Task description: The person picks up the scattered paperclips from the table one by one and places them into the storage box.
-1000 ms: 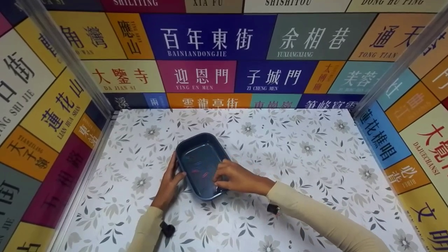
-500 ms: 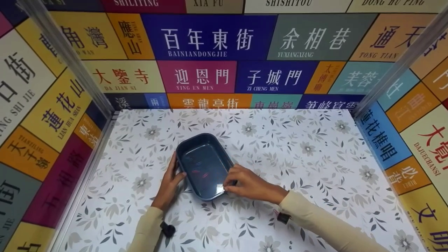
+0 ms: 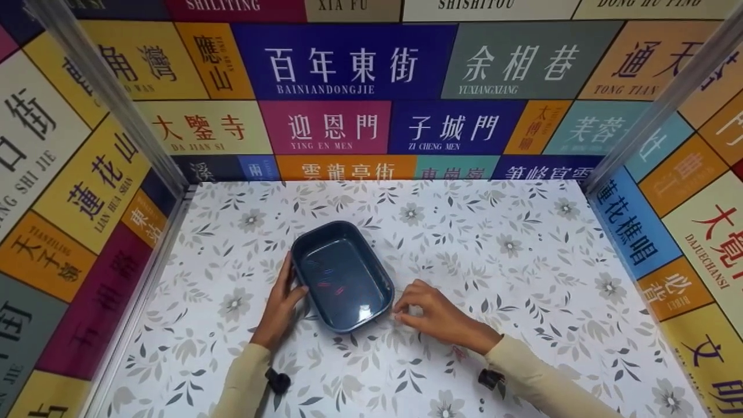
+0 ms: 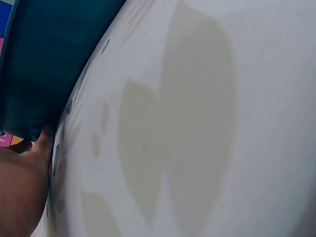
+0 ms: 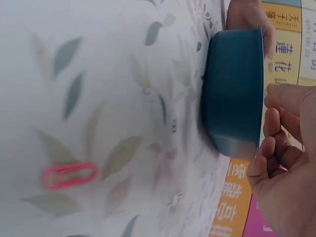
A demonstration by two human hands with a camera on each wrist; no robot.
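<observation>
A dark blue rectangular dish stands on the table with several small pink and blue clips lying on its bottom. My left hand rests against the dish's left side, thumb tip at the rim and fingers along the outer wall. Just off the dish's right side is my right hand, its fingers loosely bent and nothing visible between them. The right wrist view shows that hand beside the dish's outer wall. A pink paper clip lies on the table below the right wrist.
The table has a white cover printed with grey flowers and leaves. Colourful panels with lettering stand upright behind it and on both sides. Clear corner posts rise at the back. A small black camera sits on the left wrist.
My right hand has drawn back from over the dish's right rim to the right and is now outside it. The left hand and the dish have stayed in place.
</observation>
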